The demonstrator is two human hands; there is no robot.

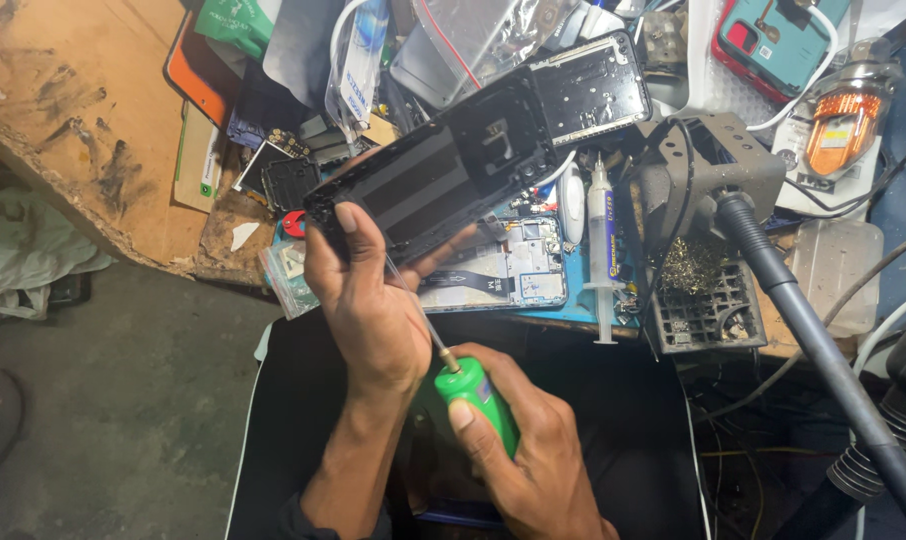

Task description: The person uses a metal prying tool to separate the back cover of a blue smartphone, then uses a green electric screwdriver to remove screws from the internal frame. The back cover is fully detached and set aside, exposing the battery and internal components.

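My left hand (368, 300) grips a black phone back panel (443, 165), held tilted above the bench, thumb on its lower left edge. My right hand (518, 450) holds a green-handled screwdriver (478, 395); its thin shaft (418, 310) runs up behind my left hand toward the panel. The tip is hidden. Below the panel an opened phone body (508, 268) with exposed boards lies on a blue mat (583, 300).
A second phone frame (593, 88) lies behind the panel. A syringe (603, 250), a soldering stand with brass wool (708, 265), a grey hose (813, 330), a teal-cased phone (778, 40) and cluttered bags crowd the worn wooden bench (83, 110). Grey floor lies at left.
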